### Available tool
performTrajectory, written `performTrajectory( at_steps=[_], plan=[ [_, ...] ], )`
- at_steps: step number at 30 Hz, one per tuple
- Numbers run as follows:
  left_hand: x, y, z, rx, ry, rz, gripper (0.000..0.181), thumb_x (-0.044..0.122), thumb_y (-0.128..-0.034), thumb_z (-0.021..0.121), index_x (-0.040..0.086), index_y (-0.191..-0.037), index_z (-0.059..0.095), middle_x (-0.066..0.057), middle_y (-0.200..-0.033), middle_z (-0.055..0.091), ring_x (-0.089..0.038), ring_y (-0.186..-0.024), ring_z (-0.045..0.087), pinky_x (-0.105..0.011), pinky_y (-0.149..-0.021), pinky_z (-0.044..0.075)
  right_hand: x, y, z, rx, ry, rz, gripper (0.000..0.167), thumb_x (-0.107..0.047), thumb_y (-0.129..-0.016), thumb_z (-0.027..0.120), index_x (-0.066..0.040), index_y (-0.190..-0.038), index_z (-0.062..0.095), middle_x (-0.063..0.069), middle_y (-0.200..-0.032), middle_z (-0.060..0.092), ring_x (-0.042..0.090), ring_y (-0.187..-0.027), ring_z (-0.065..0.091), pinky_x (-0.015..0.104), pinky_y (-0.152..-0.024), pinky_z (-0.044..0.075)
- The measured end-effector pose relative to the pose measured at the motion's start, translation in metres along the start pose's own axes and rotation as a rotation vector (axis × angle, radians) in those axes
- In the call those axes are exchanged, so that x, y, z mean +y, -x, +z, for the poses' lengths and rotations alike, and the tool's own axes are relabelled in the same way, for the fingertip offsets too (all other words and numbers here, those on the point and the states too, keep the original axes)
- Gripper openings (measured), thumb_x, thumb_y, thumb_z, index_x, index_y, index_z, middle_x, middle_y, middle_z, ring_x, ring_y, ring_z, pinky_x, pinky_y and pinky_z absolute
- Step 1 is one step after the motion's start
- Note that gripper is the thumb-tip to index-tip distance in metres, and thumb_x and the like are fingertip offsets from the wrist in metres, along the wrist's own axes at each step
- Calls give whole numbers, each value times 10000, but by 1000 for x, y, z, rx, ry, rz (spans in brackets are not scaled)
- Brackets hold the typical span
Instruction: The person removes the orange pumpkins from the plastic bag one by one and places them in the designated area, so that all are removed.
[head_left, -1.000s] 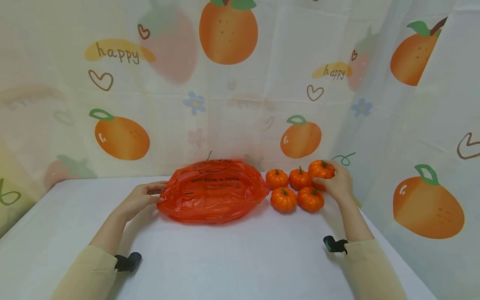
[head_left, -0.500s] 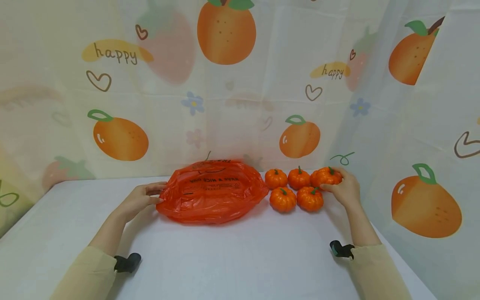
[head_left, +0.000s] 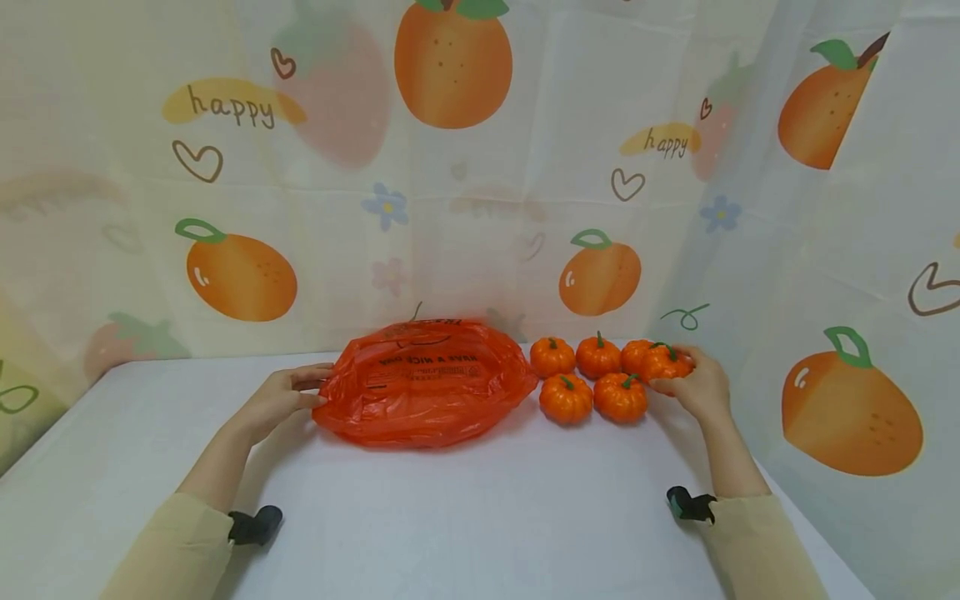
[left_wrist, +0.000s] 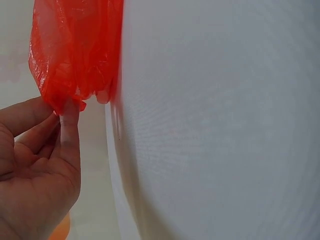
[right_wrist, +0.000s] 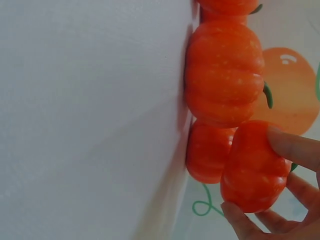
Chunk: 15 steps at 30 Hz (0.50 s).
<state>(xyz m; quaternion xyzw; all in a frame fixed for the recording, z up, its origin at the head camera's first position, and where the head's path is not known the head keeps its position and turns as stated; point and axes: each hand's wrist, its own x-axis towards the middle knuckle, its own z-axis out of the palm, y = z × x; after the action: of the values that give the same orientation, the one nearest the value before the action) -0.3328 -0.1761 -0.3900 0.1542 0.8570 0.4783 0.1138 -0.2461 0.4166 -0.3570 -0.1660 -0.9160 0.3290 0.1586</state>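
A red plastic bag [head_left: 420,383] with black printing lies puffed out at the back middle of the table. My left hand [head_left: 273,402] pinches its left edge between thumb and fingers; in the left wrist view the gathered bag plastic [left_wrist: 75,55] hangs from those fingertips. My right hand [head_left: 699,385] grips a small orange toy pumpkin [head_left: 666,364] with a green stem. In the right wrist view the held pumpkin [right_wrist: 255,167] appears lifted off the tabletop, overlapping another pumpkin [right_wrist: 207,155] behind it. Several like pumpkins [head_left: 620,398] stand close together in two rows, right of the bag.
A white cloth covers the table [head_left: 465,517]. Behind it and along the right side hangs a fruit-print curtain [head_left: 495,167], close to the bag and pumpkins. Dark wrist-worn cameras [head_left: 257,525] sit by both cream sleeves.
My right hand has carried the pumpkin rightward and a little toward me, uncovering part of the pumpkin behind it. My left hand and the bag stay the same.
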Motion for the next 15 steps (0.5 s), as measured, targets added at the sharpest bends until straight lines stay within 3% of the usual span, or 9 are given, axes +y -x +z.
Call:
performTrajectory(
  at_steps=[15],
  plan=[
    [-2,0,-1,-7,0,-11,540,90,-941,543,-28,-1455,432,-238,-1579,344,-450,-1401,394,-496,-1073,491,7,2,-6,-82,63,30,800,-225,-750,786,16,-1429,438,366,-1426,453,531,-1262,449,635,-1043,401]
  ],
)
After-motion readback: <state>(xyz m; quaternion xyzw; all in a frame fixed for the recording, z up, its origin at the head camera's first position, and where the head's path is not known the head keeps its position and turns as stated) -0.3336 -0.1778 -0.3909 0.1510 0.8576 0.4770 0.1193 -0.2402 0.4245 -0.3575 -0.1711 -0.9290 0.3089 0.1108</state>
